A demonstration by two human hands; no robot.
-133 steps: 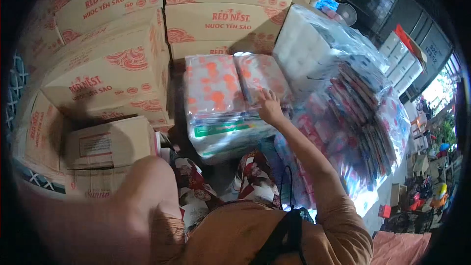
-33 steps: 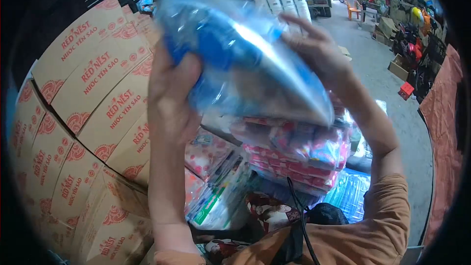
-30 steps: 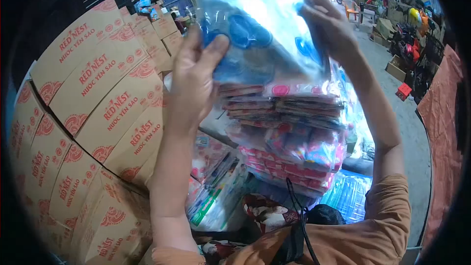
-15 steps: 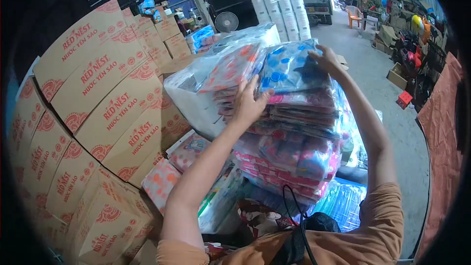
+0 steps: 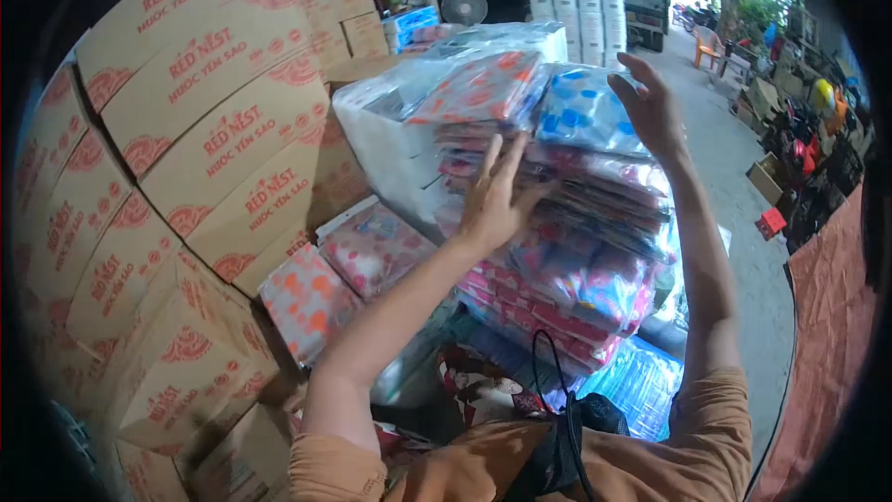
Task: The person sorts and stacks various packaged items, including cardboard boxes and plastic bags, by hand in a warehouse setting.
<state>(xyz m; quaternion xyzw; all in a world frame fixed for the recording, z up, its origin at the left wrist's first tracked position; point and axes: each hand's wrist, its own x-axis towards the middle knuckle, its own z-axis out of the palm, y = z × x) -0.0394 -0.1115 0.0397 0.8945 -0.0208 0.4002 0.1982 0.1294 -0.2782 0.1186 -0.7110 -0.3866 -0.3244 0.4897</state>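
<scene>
A tall stack of plastic-wrapped packets [image 5: 604, 195] stands in front of me. On its top lie an orange-dotted packet [image 5: 483, 88] at the left and a blue-dotted packet [image 5: 585, 112] at the right. My left hand [image 5: 497, 195] is at the near left side of the stack, fingers spread, its fingertips just below the orange-dotted packet. My right hand [image 5: 650, 107] is raised at the right edge of the blue-dotted packet with its fingers apart. Whether either hand touches the packets is hard to tell. Pink packages [image 5: 548, 311] form the lower part of the stack.
Cartons [image 5: 223, 112] are piled high on the left. Dotted packets [image 5: 307, 302] lie low beside them. Behind the stack are white wrapped bundles [image 5: 576, 9] and a fan [image 5: 465, 6]. An orange chair [image 5: 708, 46] and a red cloth [image 5: 827, 344] are at the right.
The view has shifted, so the stack appears further right and lower. My right hand has lifted from the blue-dotted packet's top edge. My left hand sits lower against the stack's near side.
</scene>
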